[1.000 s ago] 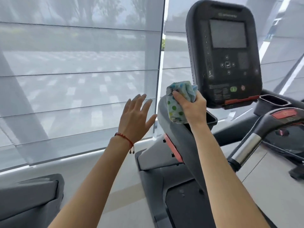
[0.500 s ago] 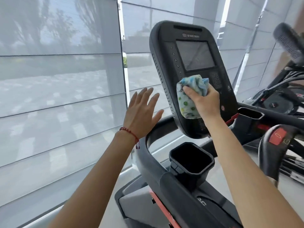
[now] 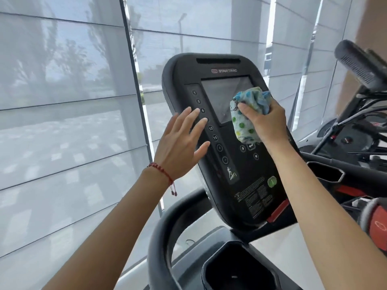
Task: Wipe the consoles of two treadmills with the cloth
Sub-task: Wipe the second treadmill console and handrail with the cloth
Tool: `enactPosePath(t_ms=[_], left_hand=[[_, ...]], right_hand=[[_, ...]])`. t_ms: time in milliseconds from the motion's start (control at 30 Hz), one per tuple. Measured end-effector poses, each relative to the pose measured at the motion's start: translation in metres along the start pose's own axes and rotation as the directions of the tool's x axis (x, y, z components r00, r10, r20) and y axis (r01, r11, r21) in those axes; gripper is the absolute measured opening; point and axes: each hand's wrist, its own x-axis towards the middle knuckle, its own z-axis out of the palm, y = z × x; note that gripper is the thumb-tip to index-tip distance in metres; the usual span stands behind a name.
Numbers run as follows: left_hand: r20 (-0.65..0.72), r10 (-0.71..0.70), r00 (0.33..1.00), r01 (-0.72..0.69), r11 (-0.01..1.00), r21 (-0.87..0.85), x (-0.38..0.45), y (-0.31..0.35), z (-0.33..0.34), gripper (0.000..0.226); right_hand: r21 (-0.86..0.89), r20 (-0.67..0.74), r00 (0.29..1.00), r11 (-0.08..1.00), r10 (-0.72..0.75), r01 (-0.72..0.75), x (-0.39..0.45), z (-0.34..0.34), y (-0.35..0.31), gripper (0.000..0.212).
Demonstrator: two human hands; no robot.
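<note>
- Tall windows covered by translucent grey roller blinds (image 3: 62, 101) fill the left and back of the room, with blurred trees and paving showing through them.
- At left centre, the left hand (image 3: 178, 143) is raised with its palm toward the machine, its fingers (image 3: 193, 113) straight and spread apart; the fingertips lie over the left edge of the panel, near the column of numbered buttons, though actual contact cannot be told.
- A red beaded string bracelet (image 3: 161, 169) circles the left wrist, with two small ends hanging down.
- In the middle stands the black treadmill console (image 3: 247, 185), tilted back, with a grey display screen (image 3: 219, 97) in its upper half, a round green button (image 3: 271, 182) lower right and a red strip along its bottom edge.
- The crumpled light-blue cloth with green and blue dots (image 3: 244, 122) is pressed against the right side of the screen and the panel just below it.
- The right hand (image 3: 268, 124) grips the bunched cloth, fingers curled round it, thumb on its near face.
- Below the console curve a black handrail (image 3: 159, 237) and a black cup holder (image 3: 236, 268).
- At far right, a second machine (image 3: 356, 143) shows dark bars, well apart from the hands.
</note>
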Motion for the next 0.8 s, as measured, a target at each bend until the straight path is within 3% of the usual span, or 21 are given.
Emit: enactPosePath(t_ms=[100, 333, 567, 800], left_hand=[[0.006, 0.03, 1.0, -0.03, 0.999, 0.028, 0.024, -0.008, 0.006, 0.051], [0.025, 0.102, 0.995, -0.103, 0.992, 0.073, 0.048, -0.026, 0.028, 0.05], [-0.029, 0.154, 0.988, -0.15, 0.983, 0.108, 0.045, -0.031, 0.045, 0.048], [-0.102, 0.162, 0.981, -0.152, 0.983, 0.101, 0.042, -0.034, 0.05, 0.047]], right_hand=[[-0.021, -0.003, 1.0, 1.0, -0.02, 0.02, 0.026, 0.005, 0.002, 0.039], [-0.134, 0.027, 0.997, 0.988, -0.069, 0.072, 0.054, 0.029, 0.011, 0.038], [-0.25, -0.097, 0.988, 0.964, -0.123, 0.096, 0.051, 0.061, 0.028, 0.039], [-0.193, -0.093, 0.977, 0.966, -0.193, 0.172, 0.058, 0.081, 0.017, 0.036]])
